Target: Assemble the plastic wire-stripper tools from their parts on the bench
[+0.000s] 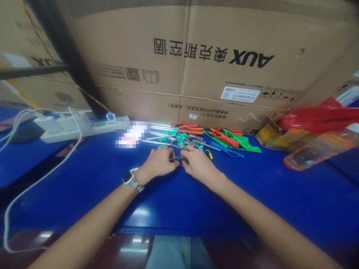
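Note:
My left hand (160, 161), with a wristwatch (129, 179) on its wrist, and my right hand (196, 161) meet over the blue table (252, 194). Both have curled fingers pinched on one small tool with a thin metal shaft and a green handle (178, 159) between them. Just beyond the hands lies a heap of tools: long metal rods with green grips (165, 140), orange-handled pieces (189, 129) and green and orange plastic pieces (234, 140). A black and yellow handle (209, 153) lies beside my right hand.
A large cardboard box (196, 63) stands along the back of the table. A white power strip with chargers and cables (70, 125) lies at the left. Red and clear plastic bags (316, 134) lie at the right. A blurred pink and white item (131, 135) sits behind the hands.

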The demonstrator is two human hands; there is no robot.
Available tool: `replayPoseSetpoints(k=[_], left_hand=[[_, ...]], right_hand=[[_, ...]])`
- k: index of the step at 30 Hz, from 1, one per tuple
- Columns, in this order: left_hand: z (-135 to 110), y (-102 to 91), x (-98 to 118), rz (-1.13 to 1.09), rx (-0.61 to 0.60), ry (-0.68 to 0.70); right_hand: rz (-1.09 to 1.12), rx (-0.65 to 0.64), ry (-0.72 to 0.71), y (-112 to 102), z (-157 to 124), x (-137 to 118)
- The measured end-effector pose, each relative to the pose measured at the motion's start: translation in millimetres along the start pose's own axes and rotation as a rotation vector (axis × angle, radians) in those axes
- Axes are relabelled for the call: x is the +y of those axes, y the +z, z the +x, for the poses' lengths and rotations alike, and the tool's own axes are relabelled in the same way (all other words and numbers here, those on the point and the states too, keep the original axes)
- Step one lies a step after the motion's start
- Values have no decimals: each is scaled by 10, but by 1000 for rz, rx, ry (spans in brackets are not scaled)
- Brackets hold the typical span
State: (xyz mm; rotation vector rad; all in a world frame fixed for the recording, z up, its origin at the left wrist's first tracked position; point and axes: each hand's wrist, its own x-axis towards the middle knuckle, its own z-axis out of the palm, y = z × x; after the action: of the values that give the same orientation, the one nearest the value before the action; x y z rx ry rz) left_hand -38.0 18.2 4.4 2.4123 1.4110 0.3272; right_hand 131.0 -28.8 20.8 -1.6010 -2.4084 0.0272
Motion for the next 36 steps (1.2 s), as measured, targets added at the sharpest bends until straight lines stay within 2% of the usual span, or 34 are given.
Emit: replayPoseSetpoints(k=[9,15,22,28,36], left_hand=[[-44,64,120,40,52,-57],[-39,64,79,89,65,-25],[-33,42,62,83,42,-9],[-18,36,44,64,26,-6],[-20,3,41,68,15,-7]], right_hand=[[77,41,-6,45,30,104],[21,-2,-15,15,49,48],[-54,28,-4,95,32,2],[-39,2,-74,44,38,46],[-35,-9,-94,16,53,50]])
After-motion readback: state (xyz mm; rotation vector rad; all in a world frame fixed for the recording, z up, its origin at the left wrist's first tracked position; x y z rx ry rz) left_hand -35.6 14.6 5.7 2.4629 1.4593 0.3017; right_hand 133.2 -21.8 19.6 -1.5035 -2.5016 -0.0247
